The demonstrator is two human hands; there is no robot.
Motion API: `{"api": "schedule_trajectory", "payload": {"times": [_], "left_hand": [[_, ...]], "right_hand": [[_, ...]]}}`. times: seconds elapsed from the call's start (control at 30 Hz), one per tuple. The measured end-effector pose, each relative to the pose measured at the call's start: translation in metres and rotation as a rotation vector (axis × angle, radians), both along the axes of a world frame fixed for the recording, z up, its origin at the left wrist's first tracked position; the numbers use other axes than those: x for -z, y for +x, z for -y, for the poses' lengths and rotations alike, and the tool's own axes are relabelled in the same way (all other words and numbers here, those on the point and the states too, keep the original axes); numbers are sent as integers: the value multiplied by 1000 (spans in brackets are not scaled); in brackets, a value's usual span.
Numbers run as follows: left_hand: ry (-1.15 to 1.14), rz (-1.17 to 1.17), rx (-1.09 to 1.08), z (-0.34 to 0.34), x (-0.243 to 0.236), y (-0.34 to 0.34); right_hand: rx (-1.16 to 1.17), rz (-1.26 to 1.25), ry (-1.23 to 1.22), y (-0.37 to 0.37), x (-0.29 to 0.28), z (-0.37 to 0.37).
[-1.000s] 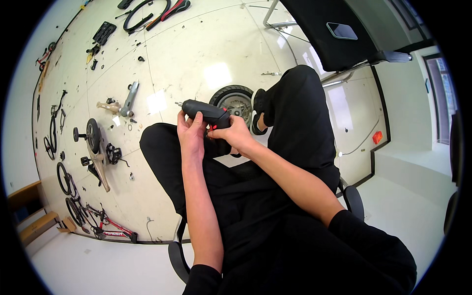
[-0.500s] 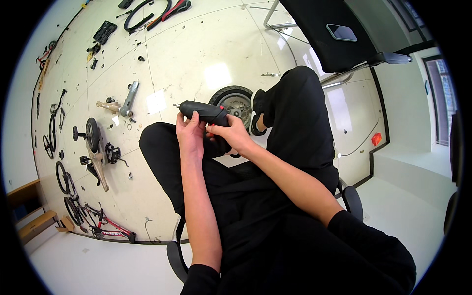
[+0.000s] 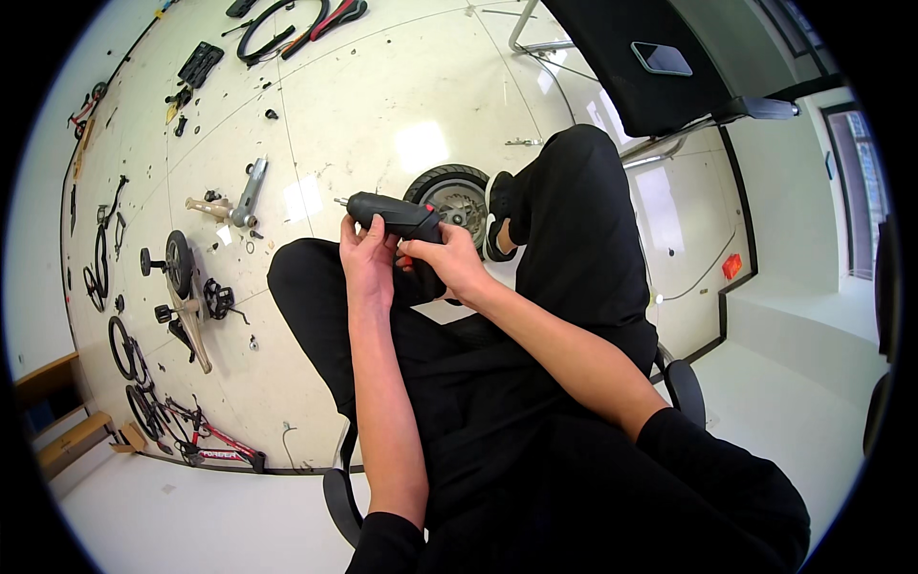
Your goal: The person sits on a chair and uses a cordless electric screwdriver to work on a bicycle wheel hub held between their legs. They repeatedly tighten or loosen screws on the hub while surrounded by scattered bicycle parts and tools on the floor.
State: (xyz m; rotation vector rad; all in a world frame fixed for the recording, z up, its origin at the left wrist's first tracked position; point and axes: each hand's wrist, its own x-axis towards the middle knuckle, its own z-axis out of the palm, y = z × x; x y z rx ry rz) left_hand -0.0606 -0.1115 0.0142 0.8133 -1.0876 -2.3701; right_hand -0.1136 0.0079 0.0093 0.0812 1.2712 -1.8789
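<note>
At your far left, a wooden bench (image 3: 75, 437) stands by the wall. Next on the pale tiled floor come a small black-tyred wheel (image 3: 179, 260) and, touching or very near it, a tan frame piece (image 3: 197, 340). A black case (image 3: 201, 64) lies well apart from them, toward the top of the view. A black pedal part (image 3: 220, 298) sits just beside the tan piece, and a red bicycle frame (image 3: 231, 452) lies near the lower wall. A grey metal part (image 3: 251, 196) rests on the tiles short of your left knee.

Your left hand (image 3: 366, 268) is raised over your lap, its thumb and fingertips laid against the front of a black power driver (image 3: 390, 214). You have the driver between your two hands, above your thighs, its barrel roughly level and its metal tip pointing left. Your right hand (image 3: 457, 263) grasps it at the rear and grip, the thumb by a red detail; the other fingers are mostly hidden.

Behind the driver, a larger spoked wheel (image 3: 460, 204) lies on the floor beside your shoe (image 3: 498, 203). Farther right, a phone (image 3: 662, 58) lies on a black chair (image 3: 669, 107), and a red-orange object (image 3: 732, 266) sits near the skirting
</note>
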Motion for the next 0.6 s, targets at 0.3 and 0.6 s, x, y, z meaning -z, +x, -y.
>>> {"api": "schedule_trajectory", "payload": {"times": [0.3, 0.6], "left_hand": [[-70, 31, 27, 5, 6, 1], [-11, -27, 17, 2, -1, 8]], "right_hand": [[4, 67, -19, -3, -3, -1], [-367, 337, -69, -21, 1, -4]]}}
